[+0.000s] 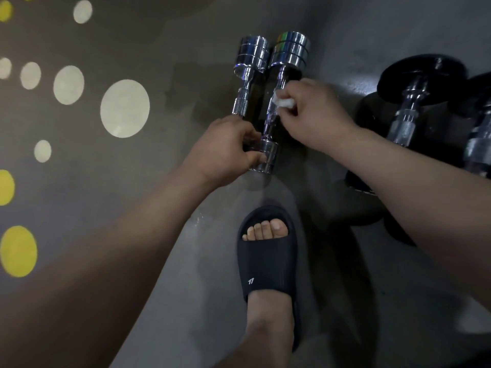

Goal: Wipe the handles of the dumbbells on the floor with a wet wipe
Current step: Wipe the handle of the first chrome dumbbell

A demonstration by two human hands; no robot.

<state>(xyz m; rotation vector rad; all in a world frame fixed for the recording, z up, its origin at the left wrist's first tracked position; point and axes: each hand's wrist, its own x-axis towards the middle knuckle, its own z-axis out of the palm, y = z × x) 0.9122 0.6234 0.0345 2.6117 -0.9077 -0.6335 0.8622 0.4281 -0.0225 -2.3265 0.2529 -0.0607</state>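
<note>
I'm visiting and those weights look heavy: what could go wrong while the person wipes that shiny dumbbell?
1. The left hand grips only the near end of the shiny dumbbell; if it rolls, fingers might get pinched against the second dumbbell beside it.
2. Bare toes in the sandal sit close to that end; a slip could hit them.
3. The right hand pinches a small wipe; handle spots may be missed.
</note>
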